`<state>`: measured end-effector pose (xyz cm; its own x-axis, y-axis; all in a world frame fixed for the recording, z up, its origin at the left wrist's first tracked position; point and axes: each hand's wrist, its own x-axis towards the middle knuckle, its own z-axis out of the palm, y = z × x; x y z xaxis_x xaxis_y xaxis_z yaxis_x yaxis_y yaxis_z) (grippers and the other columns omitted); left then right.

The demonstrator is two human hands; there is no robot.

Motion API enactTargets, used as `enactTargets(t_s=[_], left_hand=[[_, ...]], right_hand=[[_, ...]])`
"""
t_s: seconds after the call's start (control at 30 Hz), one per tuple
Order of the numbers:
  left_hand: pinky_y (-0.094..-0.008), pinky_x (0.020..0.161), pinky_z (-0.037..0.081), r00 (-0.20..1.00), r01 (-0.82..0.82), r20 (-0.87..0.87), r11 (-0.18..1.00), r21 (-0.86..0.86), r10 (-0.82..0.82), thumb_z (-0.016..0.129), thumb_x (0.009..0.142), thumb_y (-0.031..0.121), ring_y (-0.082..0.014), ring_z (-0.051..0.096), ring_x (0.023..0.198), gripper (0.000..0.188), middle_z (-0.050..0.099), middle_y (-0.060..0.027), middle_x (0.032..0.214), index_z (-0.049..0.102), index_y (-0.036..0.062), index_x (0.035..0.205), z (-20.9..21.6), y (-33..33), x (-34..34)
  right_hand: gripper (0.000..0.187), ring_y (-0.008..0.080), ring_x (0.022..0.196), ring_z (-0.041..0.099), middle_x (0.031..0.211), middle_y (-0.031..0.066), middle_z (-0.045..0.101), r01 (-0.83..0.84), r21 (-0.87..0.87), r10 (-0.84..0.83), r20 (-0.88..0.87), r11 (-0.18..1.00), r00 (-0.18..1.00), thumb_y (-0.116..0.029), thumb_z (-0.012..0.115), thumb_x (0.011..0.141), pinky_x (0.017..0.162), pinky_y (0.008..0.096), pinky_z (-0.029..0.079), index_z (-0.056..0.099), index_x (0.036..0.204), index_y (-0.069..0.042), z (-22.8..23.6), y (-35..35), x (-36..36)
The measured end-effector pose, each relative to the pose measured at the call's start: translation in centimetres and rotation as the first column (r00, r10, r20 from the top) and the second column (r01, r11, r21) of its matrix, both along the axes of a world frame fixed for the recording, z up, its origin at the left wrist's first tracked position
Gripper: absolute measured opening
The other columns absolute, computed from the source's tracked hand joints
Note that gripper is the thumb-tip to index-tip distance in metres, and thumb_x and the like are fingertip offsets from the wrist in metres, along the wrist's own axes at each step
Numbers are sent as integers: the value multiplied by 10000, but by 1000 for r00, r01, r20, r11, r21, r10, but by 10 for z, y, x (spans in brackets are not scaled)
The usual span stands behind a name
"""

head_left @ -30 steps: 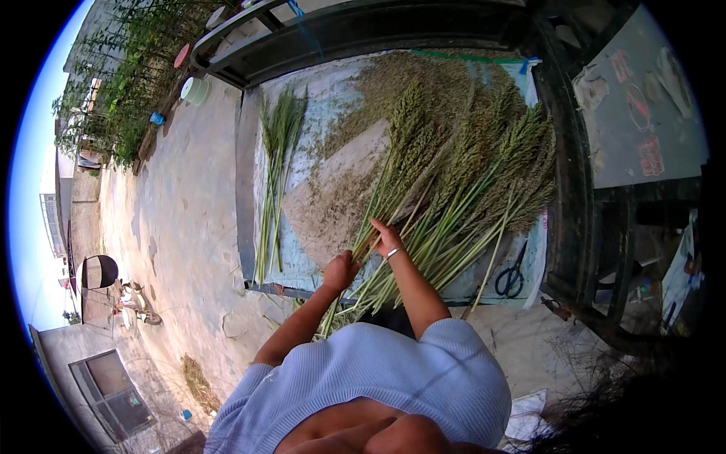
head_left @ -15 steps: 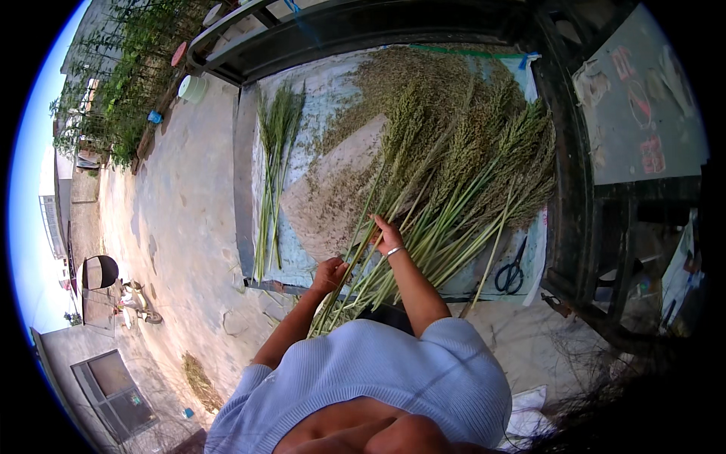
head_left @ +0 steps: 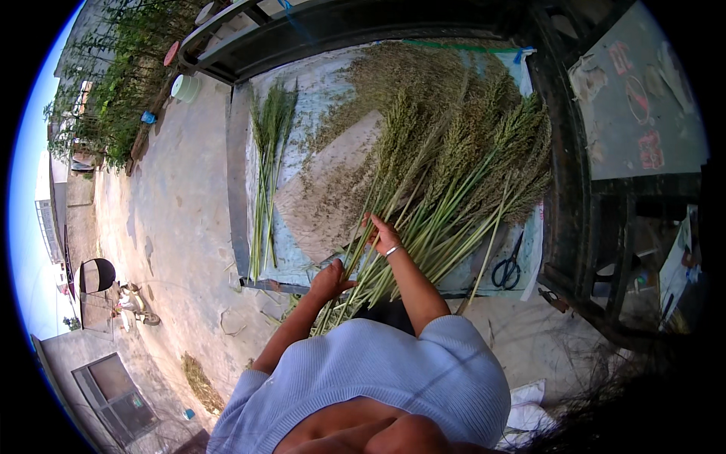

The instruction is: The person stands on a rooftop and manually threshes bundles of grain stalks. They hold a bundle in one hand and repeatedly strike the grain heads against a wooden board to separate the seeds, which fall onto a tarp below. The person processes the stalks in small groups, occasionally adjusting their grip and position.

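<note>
Near the front edge of the sheet (head_left: 308, 94), the right hand (head_left: 383, 234) curls round stalks (head_left: 446, 225) — heads (head_left: 404, 125) farther up it, presumably keeping loose seed (head_left: 370, 72) there — while the left hand (head_left: 327, 281) is lower beside them, its grip impossible to tell.

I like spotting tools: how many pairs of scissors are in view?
1: dark scissors lie near the right front corner of the blue sheet, right of the near ends of the heaped stalks. Others could be hidden underneath.
</note>
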<state>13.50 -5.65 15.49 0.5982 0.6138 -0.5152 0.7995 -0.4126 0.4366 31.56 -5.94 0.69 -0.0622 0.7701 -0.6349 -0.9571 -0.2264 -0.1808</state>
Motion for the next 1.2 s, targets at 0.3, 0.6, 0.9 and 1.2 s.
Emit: enactTargets(t_s=[0.3, 0.6, 0.9, 1.2], left_hand=[[-266, 410, 383, 730, -412, -106, 311, -857, 675, 646, 810, 258, -113, 443, 422, 288, 454, -3, 527, 457, 56, 731, -27, 20, 19], [-304, 425, 386, 872, -395, 215, 891, -222, 440, 674, 774, 299, -124, 476, 449, 309, 504, -21, 531, 539, 25, 731, -21, 7, 19], [-315, 459, 415, 849, -489, 77, 833, -259, 523, 689, 754, 308, -127, 504, 480, 326, 560, -53, 554, 570, 5, 763, -34, 32, 25], [-254, 422, 385, 739, -494, 17, 560, -665, 673, 632, 820, 222, -96, 467, 485, 199, 556, -44, 633, 545, 47, 851, -24, 31, 32]], right_hand=[[221, 87, 498, 472, 677, -4, 556, -74, 105, 46, 249, 992, 967, -322, 552, 869, 414, 267, 366, 587, 896, -105, 23, 4, 13], [296, 271, 632, 579, 694, 124, 600, 121, -695, 699, 715, 709, 15, -331, 646, 779, 591, 417, 491, 606, 798, -38, -11, -12, 35], [203, 91, 354, 408, 524, 37, 501, -60, -56, 81, 538, 997, 839, -116, 563, 851, 325, 254, 305, 504, 673, -41, 30, -39, -44], [274, 104, 363, 438, 549, 67, 549, -209, -13, 190, 474, 978, 860, -186, 532, 881, 340, 264, 319, 533, 672, -11, 42, -54, -53]])
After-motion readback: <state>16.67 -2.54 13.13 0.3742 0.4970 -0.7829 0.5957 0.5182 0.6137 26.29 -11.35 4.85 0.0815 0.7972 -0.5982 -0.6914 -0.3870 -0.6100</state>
